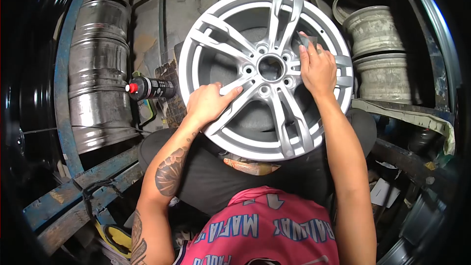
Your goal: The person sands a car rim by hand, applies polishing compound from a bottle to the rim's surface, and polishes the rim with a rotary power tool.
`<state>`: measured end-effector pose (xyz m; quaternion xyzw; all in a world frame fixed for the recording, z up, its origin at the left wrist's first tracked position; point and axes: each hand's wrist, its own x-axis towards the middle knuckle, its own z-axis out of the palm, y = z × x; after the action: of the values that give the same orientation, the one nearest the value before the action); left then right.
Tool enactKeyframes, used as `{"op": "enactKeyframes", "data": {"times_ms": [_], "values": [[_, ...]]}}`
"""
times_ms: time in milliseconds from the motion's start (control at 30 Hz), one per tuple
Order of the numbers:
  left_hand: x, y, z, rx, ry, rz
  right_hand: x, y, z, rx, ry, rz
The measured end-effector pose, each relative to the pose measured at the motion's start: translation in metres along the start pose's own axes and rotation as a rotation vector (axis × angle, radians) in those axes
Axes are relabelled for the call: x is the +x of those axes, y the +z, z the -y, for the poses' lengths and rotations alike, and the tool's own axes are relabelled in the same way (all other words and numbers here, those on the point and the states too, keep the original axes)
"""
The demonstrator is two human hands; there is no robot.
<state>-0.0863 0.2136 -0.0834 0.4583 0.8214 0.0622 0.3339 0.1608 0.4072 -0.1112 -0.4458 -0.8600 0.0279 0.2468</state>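
With the left hand (208,103) clamped on a spoke (234,107) and the right hand (319,71) pinching a grey pad (310,39), the wheel (276,86) between could twist if the left slips

The wheel (255,80) has a bottle (154,89) left, rims (377,32) right.

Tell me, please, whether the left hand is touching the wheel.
Touching: the head view shows the left hand on the wheel, its thumb lying over a spoke.

The silver wheel (257,79) lies face up by the person's knees (362,126), its paired spokes (295,17) fanning out; I can see a grey pad (309,40) poking from under the right hand (319,66).
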Motion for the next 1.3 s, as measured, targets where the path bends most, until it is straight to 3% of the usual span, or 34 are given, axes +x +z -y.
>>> {"op": "enactKeyframes", "data": {"times_ms": [133,200,467,633,733,767,900,1000,1133,1267,1300], "values": [[-0.003,-0.001,-0.009,-0.013,-0.062,0.054,0.009,0.005,-0.009,-0.045,-0.059,0.032],[-0.013,0.01,-0.016,-0.063,-0.027,-0.015,0.022,0.007,-0.016,-0.003,-0.068,0.035],[-0.059,0.065,-0.046,-0.261,0.06,0.098,0.065,0.034,-0.041,0.142,-0.156,0.013],[-0.049,0.031,-0.045,0.05,0.302,0.175,0.066,0.035,-0.036,0.151,-0.116,-0.013],[-0.037,0.037,-0.034,0.152,0.708,-0.446,0.066,0.042,-0.044,0.15,-0.108,-0.028],[-0.034,0.039,-0.031,0.138,0.633,-0.289,0.068,0.047,-0.049,0.159,-0.099,-0.034],[-0.028,0.053,-0.021,0.282,0.516,-0.337,0.077,0.038,-0.05,0.473,0.11,0.113],[-0.032,0.052,-0.021,0.315,0.481,-0.33,0.087,0.037,-0.06,0.95,0.301,0.225],[-0.038,0.042,-0.017,0.337,0.375,-0.291,0.061,-0.013,-0.026,0.88,0.418,0.521],[-0.042,0.031,-0.009,0.357,0.344,-0.295,0.03,-0.026,0.007,0.872,0.31,0.373],[-0.044,0.025,-0.008,0.388,0.336,-0.308,0.036,-0.041,0.026,0.722,0.237,0.364]]}}
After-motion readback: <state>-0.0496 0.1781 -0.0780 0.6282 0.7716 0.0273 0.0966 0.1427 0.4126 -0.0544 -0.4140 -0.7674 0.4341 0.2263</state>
